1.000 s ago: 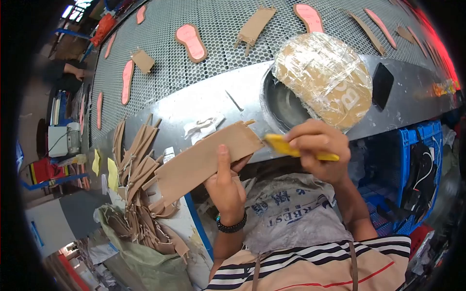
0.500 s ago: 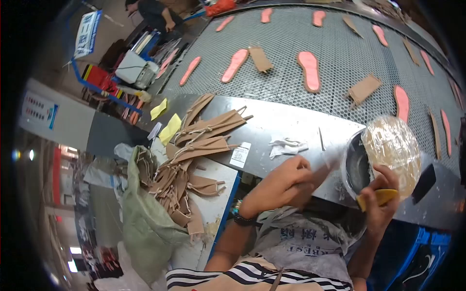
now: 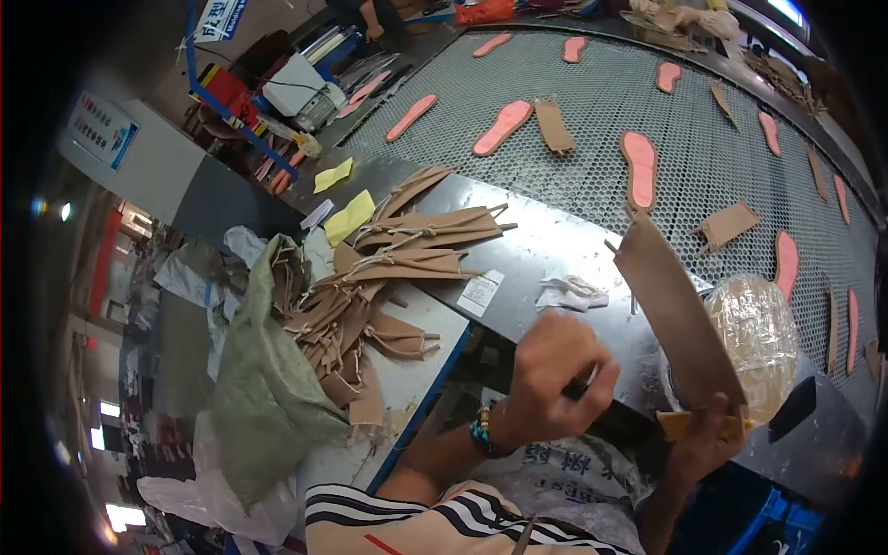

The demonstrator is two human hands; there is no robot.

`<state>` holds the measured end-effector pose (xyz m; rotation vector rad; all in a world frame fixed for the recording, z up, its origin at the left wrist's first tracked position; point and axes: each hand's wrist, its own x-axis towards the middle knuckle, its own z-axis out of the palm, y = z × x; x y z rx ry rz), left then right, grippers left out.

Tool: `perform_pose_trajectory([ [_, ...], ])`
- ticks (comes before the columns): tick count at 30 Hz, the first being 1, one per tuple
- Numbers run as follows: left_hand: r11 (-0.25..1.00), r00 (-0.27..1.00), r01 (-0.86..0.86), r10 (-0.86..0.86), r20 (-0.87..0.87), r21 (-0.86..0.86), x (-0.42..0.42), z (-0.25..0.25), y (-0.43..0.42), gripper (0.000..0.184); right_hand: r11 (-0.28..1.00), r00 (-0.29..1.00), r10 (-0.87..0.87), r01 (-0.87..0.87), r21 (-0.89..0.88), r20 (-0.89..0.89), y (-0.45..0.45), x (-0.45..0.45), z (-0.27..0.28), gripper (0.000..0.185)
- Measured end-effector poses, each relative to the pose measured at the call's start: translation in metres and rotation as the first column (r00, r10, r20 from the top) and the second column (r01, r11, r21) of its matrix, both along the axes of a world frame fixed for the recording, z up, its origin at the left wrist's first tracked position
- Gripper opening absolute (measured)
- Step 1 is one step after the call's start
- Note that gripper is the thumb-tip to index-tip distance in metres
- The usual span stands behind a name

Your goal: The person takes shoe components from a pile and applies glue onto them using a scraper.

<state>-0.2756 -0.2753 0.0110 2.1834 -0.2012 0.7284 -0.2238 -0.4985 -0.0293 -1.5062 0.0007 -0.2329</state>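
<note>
My right hand (image 3: 705, 442) grips the yellow tool (image 3: 678, 425) and the lower end of a long brown strip (image 3: 680, 310). The strip stands up on a slant, its far end near a pink insole (image 3: 639, 171). Behind it, the plastic-wrapped round cover (image 3: 760, 333) lies over the pot, which is mostly hidden. My left hand (image 3: 562, 379) is curled and slightly blurred above the metal table edge, apart from the strip, with nothing visible in its fingers. A crumpled white tissue (image 3: 572, 293) rests on the table beyond it.
Tied brown strips (image 3: 416, 259) and a green sack (image 3: 264, 379) are at the left. Pink insoles (image 3: 504, 127) and brown pieces (image 3: 728, 225) lie on the mesh conveyor (image 3: 592, 199). A dark phone (image 3: 794, 407) is at the right. Part of another person (image 3: 372, 20) shows at the back.
The brown strip, earlier in my left hand, is now upright in my right hand with the yellow tool. My left hand has curled its fingers. The view has swung left.
</note>
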Motion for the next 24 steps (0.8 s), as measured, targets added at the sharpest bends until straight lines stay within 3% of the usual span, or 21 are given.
perform_pose_trajectory([
  [2,0.930,0.951,0.185,-0.251,-0.181,-0.318,0.003,-0.012,-0.004,0.052,0.964,0.995,-0.095,0.082,0.254,0.042,0.003,-0.003,-0.003,0.023],
  [3,0.839,0.878,0.246,-0.405,-0.255,-0.484,0.010,-0.016,-0.010,0.056,0.958,0.998,-0.048,0.035,0.284,0.038,0.007,-0.007,-0.003,0.027],
  [4,0.765,0.881,0.283,-0.446,-0.158,-0.579,0.016,-0.027,-0.017,0.055,0.970,0.994,0.085,-0.100,0.222,0.076,0.005,-0.007,-0.007,0.029],
  [5,0.677,0.876,0.328,-0.478,-0.056,-0.659,0.023,-0.038,-0.024,0.055,0.960,0.971,0.216,-0.231,0.156,0.107,0.002,-0.005,-0.012,0.030],
  [6,0.498,0.861,0.329,-0.508,0.038,-0.802,0.026,-0.037,-0.031,0.052,0.932,0.932,0.338,-0.351,0.088,0.129,0.003,-0.005,-0.010,0.032],
  [7,0.389,0.886,0.262,-0.460,0.060,-0.883,0.027,-0.050,-0.032,0.048,0.953,0.923,0.303,-0.299,-0.055,0.238,0.010,-0.002,-0.004,0.029],
  [8,0.265,0.910,0.196,-0.408,0.074,-0.944,0.026,-0.061,-0.032,0.044,0.947,0.926,0.302,-0.318,0.040,0.226,0.008,0.002,0.002,0.027],
  [10,0.183,0.924,0.223,-0.352,0.148,-0.957,0.029,-0.050,-0.020,0.027,0.921,0.941,0.287,-0.323,0.219,0.181,-0.009,0.010,0.006,0.025],
  [11,0.577,0.949,0.242,-0.307,0.068,-0.780,0.030,-0.048,-0.008,0.025,0.964,0.962,0.212,-0.235,0.122,0.174,-0.019,0.016,0.007,0.019],
  [12,0.740,0.969,0.177,-0.247,-0.018,-0.649,0.024,-0.057,0.000,0.024,0.972,0.962,0.203,-0.220,0.081,0.180,-0.033,0.025,0.006,0.015],
  [13,0.868,0.982,0.104,-0.167,-0.088,-0.486,0.020,-0.067,0.008,0.024,0.982,0.955,0.184,-0.171,-0.075,0.233,-0.041,0.032,0.010,0.011],
  [14,0.742,0.965,0.067,-0.218,-0.145,-0.666,0.014,-0.078,0.008,0.026,0.978,0.983,0.098,-0.065,-0.200,0.156,-0.046,0.032,0.016,0.010],
  [15,0.577,0.950,0.000,-0.255,-0.180,-0.817,0.008,-0.089,0.007,0.028,0.943,0.969,0.177,-0.116,-0.313,0.175,-0.051,0.034,0.023,0.010],
  [16,0.183,0.918,-0.063,-0.376,-0.129,-0.981,0.003,-0.087,0.003,0.031,0.930,0.958,0.224,-0.156,-0.332,0.177,-0.054,0.035,0.021,0.009],
  [17,0.254,0.896,-0.094,-0.400,-0.193,-0.963,0.005,-0.077,-0.002,0.034,0.887,0.927,0.265,-0.125,-0.445,0.266,-0.058,0.039,0.012,0.008],
  [18,0.331,0.881,-0.110,-0.403,-0.246,-0.937,0.010,-0.066,-0.010,0.037,0.871,0.938,0.262,-0.129,-0.474,0.226,-0.057,0.035,0.013,0.009],
  [21,0.374,0.883,-0.225,-0.312,-0.351,-0.899,0.014,-0.055,-0.033,0.040,0.866,0.946,0.244,-0.115,-0.487,0.211,-0.050,0.027,0.007,0.011],
  [24,0.316,0.851,-0.295,-0.341,-0.398,-0.902,0.005,-0.075,-0.023,0.039,0.847,0.928,0.272,-0.106,-0.521,0.253,-0.038,0.029,-0.003,0.010],
])
